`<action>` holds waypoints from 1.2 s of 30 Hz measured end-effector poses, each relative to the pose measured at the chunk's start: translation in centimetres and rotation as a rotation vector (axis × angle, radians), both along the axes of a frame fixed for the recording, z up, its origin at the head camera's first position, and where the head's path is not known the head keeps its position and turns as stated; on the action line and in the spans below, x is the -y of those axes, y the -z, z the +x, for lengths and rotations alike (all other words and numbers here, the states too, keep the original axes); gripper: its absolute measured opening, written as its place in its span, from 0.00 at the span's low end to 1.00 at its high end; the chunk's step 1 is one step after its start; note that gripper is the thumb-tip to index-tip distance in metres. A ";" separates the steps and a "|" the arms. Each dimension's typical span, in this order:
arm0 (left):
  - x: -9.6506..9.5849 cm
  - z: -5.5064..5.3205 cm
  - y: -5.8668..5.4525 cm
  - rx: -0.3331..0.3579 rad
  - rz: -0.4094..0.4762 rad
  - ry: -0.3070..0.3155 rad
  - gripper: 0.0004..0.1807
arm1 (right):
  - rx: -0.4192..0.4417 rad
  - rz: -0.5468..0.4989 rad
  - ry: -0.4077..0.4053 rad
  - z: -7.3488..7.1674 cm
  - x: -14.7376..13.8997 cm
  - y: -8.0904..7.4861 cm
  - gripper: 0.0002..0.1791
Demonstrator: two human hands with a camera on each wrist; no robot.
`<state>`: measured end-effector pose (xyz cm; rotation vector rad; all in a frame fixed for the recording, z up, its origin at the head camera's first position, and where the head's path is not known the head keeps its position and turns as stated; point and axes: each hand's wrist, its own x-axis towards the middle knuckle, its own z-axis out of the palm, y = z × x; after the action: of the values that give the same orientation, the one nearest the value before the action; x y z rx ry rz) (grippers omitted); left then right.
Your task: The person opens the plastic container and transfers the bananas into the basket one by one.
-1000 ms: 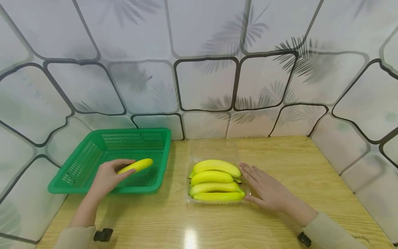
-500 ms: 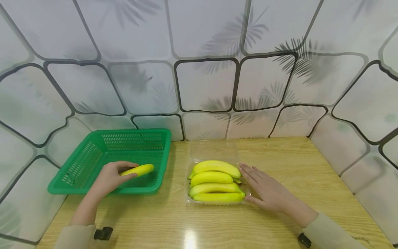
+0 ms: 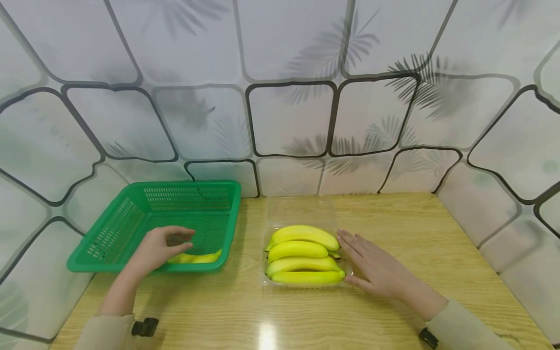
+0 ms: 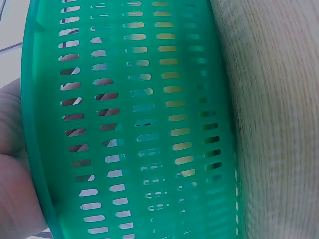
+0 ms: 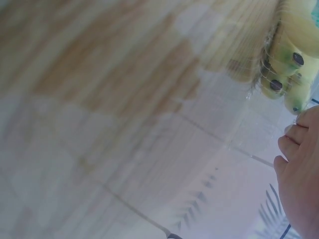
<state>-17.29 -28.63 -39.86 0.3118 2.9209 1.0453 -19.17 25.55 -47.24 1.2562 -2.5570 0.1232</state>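
In the head view a yellow banana (image 3: 199,258) lies low in the green plastic basket (image 3: 233,218), by its front wall. Above it hovers my left hand (image 3: 150,250), thumb and fingers parted with nothing between them. The left wrist view looks at the basket's slotted wall (image 4: 45,124), yellow showing through the slots and part of the hand (image 4: 17,194) beyond the rim. Straight fingers of my right hand (image 3: 380,267) rest at the right side of a clear plastic box with several bananas (image 3: 302,249). Banana tips (image 5: 286,64) appear past the right-hand fingers in the right wrist view.
The clear box's lid (image 3: 301,211) stands folded open toward the back wall. Basket and box sit side by side on a light wooden table (image 3: 218,311). Patterned walls (image 3: 288,121) enclose the back and both sides.
My left hand held the banana over the basket, lowered it slightly and let go; the banana now lies in the basket. The right hand and the box stay in place.
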 end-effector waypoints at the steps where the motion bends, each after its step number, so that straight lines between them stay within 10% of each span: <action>1: 0.0 0.0 0.0 0.000 0.000 0.001 0.21 | 0.003 -0.001 0.000 0.0 0.0 0.0 0.47; 36: -1.7 -0.5 -1.4 -0.070 0.011 0.026 0.16 | 0.019 0.005 0.006 0.0 0.0 0.1 0.48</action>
<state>-17.83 -26.97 -38.46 0.3942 2.9649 1.0689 -19.16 25.59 -47.29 1.2552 -2.5783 0.1288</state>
